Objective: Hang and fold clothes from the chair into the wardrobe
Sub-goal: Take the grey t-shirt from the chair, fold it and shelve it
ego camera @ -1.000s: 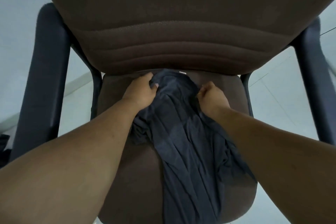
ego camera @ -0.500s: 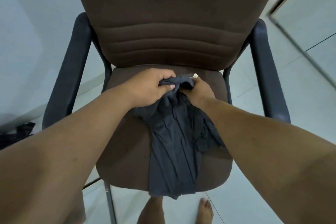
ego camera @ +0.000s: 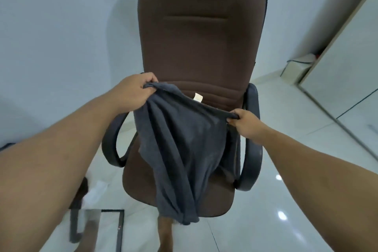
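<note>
Brown fabric chair [ego camera: 202, 47] now stands cleared, its dark grey garment [ego camera: 184, 145] lifted off the seat and stretched between left hand [ego camera: 135, 92] and right hand [ego camera: 244, 121], both clamped on its waistband, ready for folding.

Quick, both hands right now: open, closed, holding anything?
Left hand: closed on the dark grey garment, top edge.
Right hand: closed on the same garment's top edge.
</note>
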